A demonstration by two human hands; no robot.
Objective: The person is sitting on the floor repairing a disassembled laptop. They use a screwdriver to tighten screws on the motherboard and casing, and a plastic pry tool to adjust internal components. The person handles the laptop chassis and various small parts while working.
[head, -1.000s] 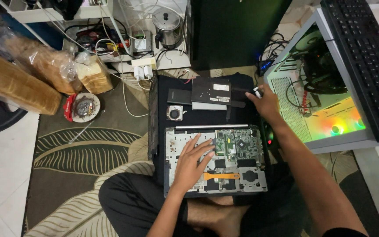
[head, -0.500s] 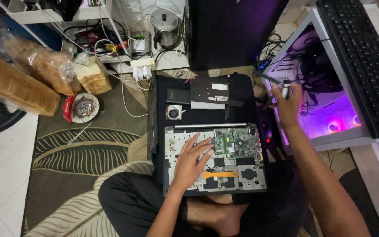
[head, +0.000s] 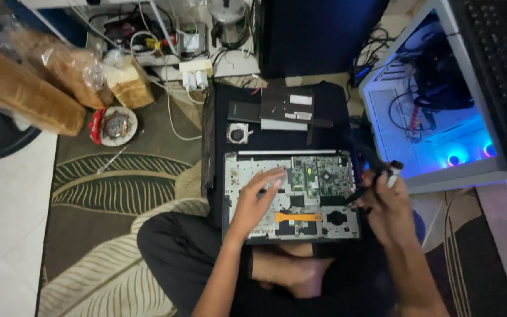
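Observation:
An opened laptop base [head: 291, 194] lies on my lap, its green circuit board [head: 318, 175] and an orange strip [head: 298, 217] exposed. My left hand [head: 256, 199] rests flat on the left half of the base, fingers spread toward the board. My right hand [head: 385, 199] is at the right edge of the base, closed around a slim dark tool [head: 377, 179] whose tip points down toward the board. Removed parts, a small fan [head: 237, 133] and dark flat covers [head: 289, 108], lie on a black mat beyond the laptop.
A lit computer case [head: 429, 117] glowing blue stands on the right, with a black keyboard [head: 500, 70] above it. Bagged bread [head: 71, 73], a cardboard box [head: 13, 94], a round tin [head: 117, 125] and tangled cables [head: 171, 41] sit at the upper left on a patterned rug [head: 107, 194].
My right hand came from the far side near the computer case down to the laptop's right edge, now holding a tool. The case light turned from green through purple to blue. My left hand stayed put.

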